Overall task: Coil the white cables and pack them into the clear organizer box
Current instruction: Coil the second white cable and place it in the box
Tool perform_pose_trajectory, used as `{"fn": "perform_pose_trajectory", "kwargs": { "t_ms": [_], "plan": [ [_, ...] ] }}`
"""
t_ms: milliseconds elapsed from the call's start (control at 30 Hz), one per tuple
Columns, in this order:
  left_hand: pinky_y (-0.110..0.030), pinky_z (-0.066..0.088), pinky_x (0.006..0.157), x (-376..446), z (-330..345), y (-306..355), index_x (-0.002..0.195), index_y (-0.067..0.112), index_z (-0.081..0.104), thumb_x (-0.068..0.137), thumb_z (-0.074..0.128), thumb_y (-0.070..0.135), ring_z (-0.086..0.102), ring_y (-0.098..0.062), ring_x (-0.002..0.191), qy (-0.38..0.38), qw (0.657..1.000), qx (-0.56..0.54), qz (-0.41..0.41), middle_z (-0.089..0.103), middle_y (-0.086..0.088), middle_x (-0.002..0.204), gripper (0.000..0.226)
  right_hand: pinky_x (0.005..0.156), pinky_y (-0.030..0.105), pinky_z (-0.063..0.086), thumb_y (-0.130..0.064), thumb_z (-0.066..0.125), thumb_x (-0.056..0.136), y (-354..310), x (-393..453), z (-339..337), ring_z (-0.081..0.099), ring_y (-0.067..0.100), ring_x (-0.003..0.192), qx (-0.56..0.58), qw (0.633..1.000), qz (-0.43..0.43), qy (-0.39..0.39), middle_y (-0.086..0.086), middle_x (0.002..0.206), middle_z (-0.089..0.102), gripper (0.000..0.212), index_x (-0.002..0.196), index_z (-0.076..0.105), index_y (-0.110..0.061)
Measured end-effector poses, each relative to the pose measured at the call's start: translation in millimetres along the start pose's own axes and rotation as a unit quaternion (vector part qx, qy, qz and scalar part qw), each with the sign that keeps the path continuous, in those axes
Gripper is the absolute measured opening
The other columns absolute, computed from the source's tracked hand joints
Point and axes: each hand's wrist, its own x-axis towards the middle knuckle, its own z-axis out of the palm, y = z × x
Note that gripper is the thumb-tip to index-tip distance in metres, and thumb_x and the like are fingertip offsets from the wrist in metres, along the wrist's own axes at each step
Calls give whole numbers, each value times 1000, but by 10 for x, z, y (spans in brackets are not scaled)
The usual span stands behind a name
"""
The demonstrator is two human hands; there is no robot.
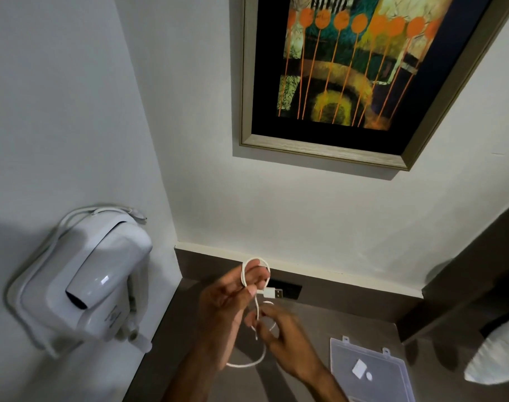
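Both hands, left hand (228, 297) and blurred right hand (279, 332), pinch the white cable (257, 310).

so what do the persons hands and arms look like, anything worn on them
Both hands are bare: no gloves, and no rings, watch or bands that show. The left hand and right hand come up from the bottom edge on bare forearms, with no sleeves in view. The right hand is motion-blurred, so fine detail there cannot be told.

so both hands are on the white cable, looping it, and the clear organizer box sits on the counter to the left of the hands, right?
Not quite: the head view shows the clear organizer box on the counter to the right of the hands, not the left. The rest holds: the left hand and right hand both hold the white cable, looping it.
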Motion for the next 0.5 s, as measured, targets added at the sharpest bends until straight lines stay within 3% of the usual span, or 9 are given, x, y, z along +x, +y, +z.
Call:
{"fn": "perform_pose_trajectory", "kwargs": {
  "t_ms": [100, 233, 367, 433, 500],
  "plan": [
    [-21, 57, 99, -3, -52, -27, 133, 21, 66, 94, 63, 6, 69, -15, 122, 36, 988, 140, 56, 75, 0, 127, 42, 80, 12, 54, -3, 64, 97, -38, -118, 84, 70, 6, 97, -8, 1000, 7, -2, -15, 98, 74, 24, 98, 72, -26],
    [-32, 64, 87, -19, -118, -248, 135, 1, 62, 93, 61, 1, 77, -18, 106, 77, 869, 433, 228, 73, -4, 128, 41, 80, 7, 44, -16, 62, 91, -227, -198, 34, 63, 1, 94, -79, 997, -20, 8, -32, 89, 63, 17, 92, 64, -33],
    [-23, 58, 97, -57, -37, -309, 137, 12, 61, 95, 56, -9, 71, -7, 114, 55, 838, 499, 213, 71, 5, 129, 47, 71, 10, 46, -20, 53, 84, -389, -216, -252, 64, 4, 77, -95, 995, -39, 17, -28, 73, 62, 17, 87, 67, -30],
    [-11, 54, 98, -72, -28, -274, 135, 20, 61, 100, 50, 7, 66, 4, 112, 31, 832, 512, 209, 76, 6, 124, 40, 60, 15, 45, -24, 55, 86, -447, -186, -417, 64, 9, 67, -100, 994, -39, 19, -17, 68, 66, 14, 83, 68, -26],
    [-17, 55, 100, -74, -39, -217, 134, 27, 63, 100, 46, 20, 67, 3, 112, -1, 832, 526, 175, 76, 10, 122, 39, 55, 13, 38, -27, 62, 86, -470, -121, -581, 61, 7, 59, -104, 994, -35, 21, -15, 65, 66, 10, 78, 67, -28]
  ]
}}
